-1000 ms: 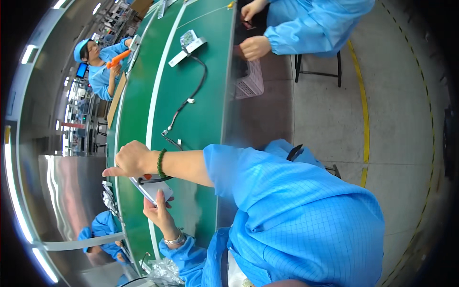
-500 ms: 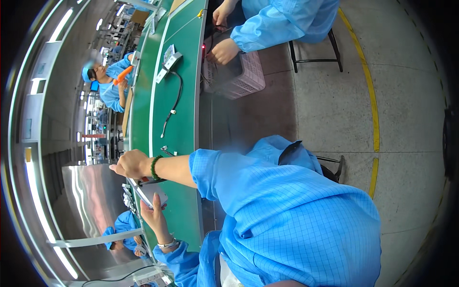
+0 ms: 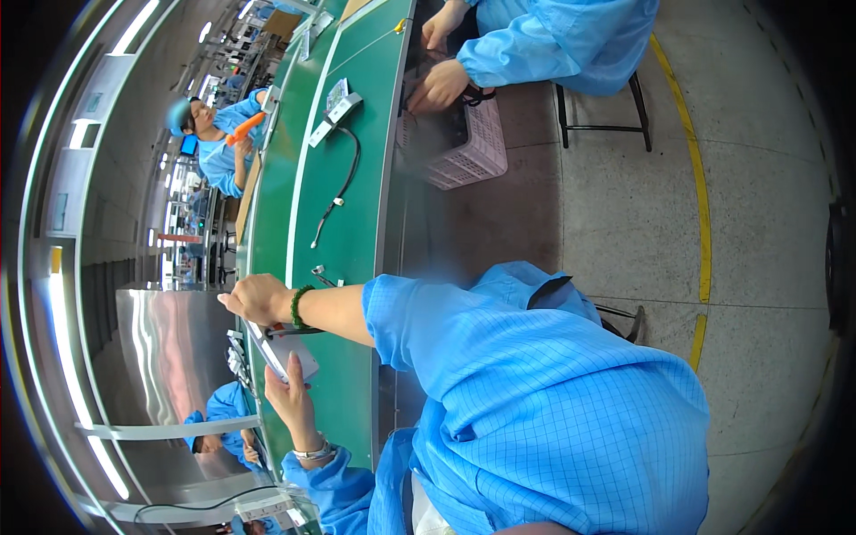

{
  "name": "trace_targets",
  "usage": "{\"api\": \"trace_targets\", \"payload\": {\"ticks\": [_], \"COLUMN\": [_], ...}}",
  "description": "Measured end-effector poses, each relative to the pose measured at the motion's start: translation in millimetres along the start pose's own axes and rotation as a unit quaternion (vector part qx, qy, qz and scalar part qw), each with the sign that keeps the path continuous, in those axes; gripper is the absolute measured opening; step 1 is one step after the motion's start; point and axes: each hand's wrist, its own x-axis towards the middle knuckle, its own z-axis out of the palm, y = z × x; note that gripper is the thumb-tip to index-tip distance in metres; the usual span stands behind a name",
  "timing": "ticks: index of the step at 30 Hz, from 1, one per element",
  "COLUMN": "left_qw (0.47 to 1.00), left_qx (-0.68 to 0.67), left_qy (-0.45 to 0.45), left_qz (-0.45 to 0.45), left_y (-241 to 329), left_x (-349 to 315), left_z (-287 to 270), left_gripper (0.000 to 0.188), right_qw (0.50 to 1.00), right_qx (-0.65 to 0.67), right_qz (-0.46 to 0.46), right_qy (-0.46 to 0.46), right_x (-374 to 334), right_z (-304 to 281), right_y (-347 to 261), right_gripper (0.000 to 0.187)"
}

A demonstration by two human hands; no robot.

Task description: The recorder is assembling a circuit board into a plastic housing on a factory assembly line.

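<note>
My left hand (image 3: 292,401), with a silver band at the wrist, grips a flat white box-shaped device (image 3: 301,357) over the near part of the green bench. A dark cable (image 3: 299,331) shows beside the box, just below my right wrist. My right hand (image 3: 260,299), wearing a green bead bracelet (image 3: 299,306), is closed just above the box's upper end. Whatever its fingers pinch is hidden. Farther up the bench lies a similar white box (image 3: 336,119) with a black cable (image 3: 349,174) trailing from it. A short cable end with connectors (image 3: 323,275) rests near my right forearm.
The green bench (image 3: 348,241) runs away from me. A co-worker's hands (image 3: 441,85) work at its right edge above a white plastic crate (image 3: 477,152). Across the bench another person holds an orange tool (image 3: 245,129). A stool (image 3: 606,125) stands on the right.
The view has shifted slightly, so the bench and the people appear moved a little. Both my hands keep nearly the same pose at the white box. The co-worker's hands have shifted slightly.
</note>
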Motion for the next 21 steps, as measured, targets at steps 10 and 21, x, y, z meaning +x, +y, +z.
{"api": "trace_targets", "payload": {"ticks": [10, 21], "left_qw": [0.993, 0.958], "left_qx": [-0.103, -0.264], "left_qy": [-0.016, -0.055], "left_qz": [-0.050, -0.094], "left_y": [-16.8, -9.6], "left_x": [11.9, 25.3], "left_z": [8.2, 23.4], "left_gripper": [0.023, 0.022], "right_qw": [0.998, 0.999], "right_qx": [0.048, 0.021], "right_qz": [0.025, 0.032], "right_qy": [0.036, 0.029], "right_x": [2.7, 14.9], "right_z": [-7.7, -27.2], "right_y": [16.6, 19.6], "right_gripper": [0.061, 0.051]}}
